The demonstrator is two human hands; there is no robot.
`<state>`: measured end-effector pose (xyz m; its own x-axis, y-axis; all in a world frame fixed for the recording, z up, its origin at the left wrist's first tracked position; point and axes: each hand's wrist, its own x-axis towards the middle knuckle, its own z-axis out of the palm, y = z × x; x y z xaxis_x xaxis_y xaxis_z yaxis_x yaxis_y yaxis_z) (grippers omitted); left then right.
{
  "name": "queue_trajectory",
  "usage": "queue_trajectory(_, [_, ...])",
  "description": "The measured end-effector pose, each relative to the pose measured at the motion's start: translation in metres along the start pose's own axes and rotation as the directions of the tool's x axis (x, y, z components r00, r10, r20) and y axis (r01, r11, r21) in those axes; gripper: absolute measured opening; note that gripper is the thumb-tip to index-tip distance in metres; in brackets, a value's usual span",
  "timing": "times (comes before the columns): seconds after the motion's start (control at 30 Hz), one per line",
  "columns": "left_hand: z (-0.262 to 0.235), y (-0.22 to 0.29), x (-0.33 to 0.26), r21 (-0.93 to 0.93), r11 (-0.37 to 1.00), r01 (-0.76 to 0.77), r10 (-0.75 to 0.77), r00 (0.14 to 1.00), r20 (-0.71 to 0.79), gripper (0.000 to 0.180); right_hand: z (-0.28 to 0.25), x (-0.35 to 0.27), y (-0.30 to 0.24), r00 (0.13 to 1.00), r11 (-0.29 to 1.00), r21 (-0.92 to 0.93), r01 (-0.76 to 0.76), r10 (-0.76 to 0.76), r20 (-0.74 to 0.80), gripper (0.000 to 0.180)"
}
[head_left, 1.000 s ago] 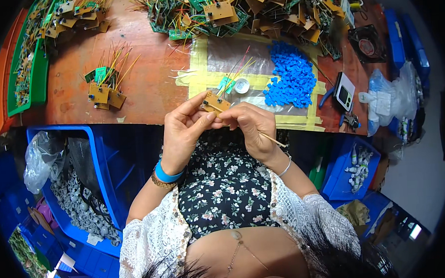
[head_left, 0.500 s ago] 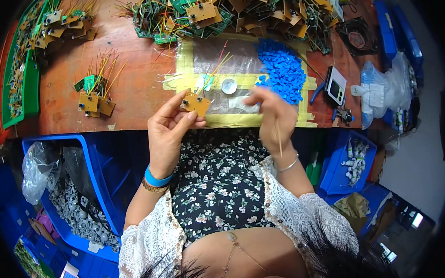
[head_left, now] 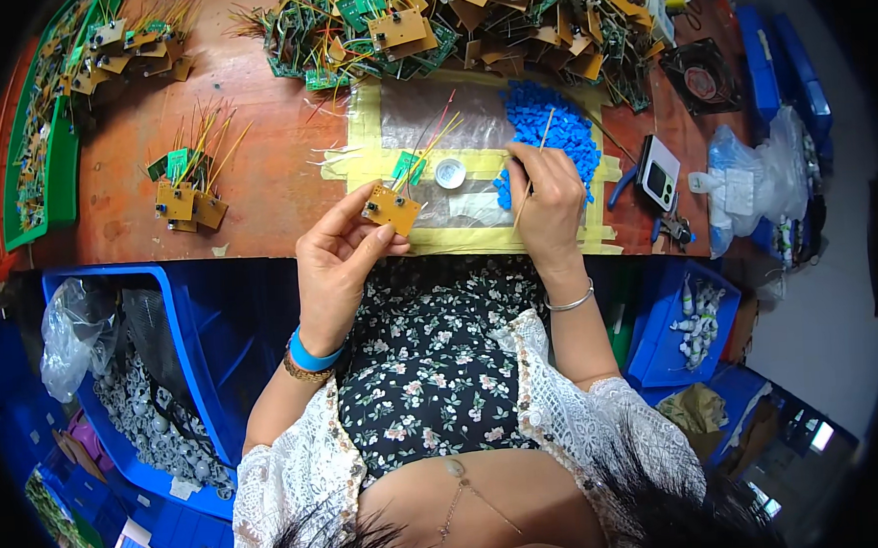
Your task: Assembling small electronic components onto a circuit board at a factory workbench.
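Here we are, and the tan circuit board [head_left: 393, 211] is the centre of our clock, up over the near edge of the reddish surface [head_left: 259, 179]. The left hand [head_left: 333, 264] has it, thumb and fingers pinching its lower left part, the board tilted with its black components showing. Just off it at one o'clock sits a small green board [head_left: 408, 167], thin wires rising around it, and at two o'clock a small round white container [head_left: 449, 174]. Over to three o'clock: the right hand [head_left: 550, 196], fingers curled, grasping a slender stick [head_left: 549, 125] that slants upward past the knuckles. That hand overlaps the heap of blue pieces [head_left: 572, 131]; whether it touches any, I cannot tell. At nine o'clock, well apart, stands a cluster of wired boards [head_left: 189, 200], and up at one o'clock, a great tangled pile of boards [head_left: 477, 27]!
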<state>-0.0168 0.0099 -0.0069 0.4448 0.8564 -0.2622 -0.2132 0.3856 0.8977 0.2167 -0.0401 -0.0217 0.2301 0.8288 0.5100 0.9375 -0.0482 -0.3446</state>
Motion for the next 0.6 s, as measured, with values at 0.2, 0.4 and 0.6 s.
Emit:
queue_trajectory(0.2, [-0.002, -0.001, 0.001, 0.014, 1.0, -0.017, 0.017, 1.0, 0.004, 0.045, -0.007, 0.0, -0.002, 0.999, 0.998, -0.061, 0.017, -0.015, 0.04, 0.018])
queue_trajectory(0.4, [0.002, -0.002, 0.0, 0.004, 1.0, 0.013, -0.013, 1.0, 0.029, 0.044, -0.01, 0.005, -0.006, 0.999, 0.999, 0.019, 0.028, -0.028, 0.028, 0.018])
queue_trajectory(0.6, [0.004, -0.007, -0.001, 0.015, 1.0, 0.025, -0.026, 0.997, 0.076, 0.044, -0.017, 0.006, -0.065, 0.992, 0.833, 0.551, 0.054, -0.107, 0.063, 0.025])
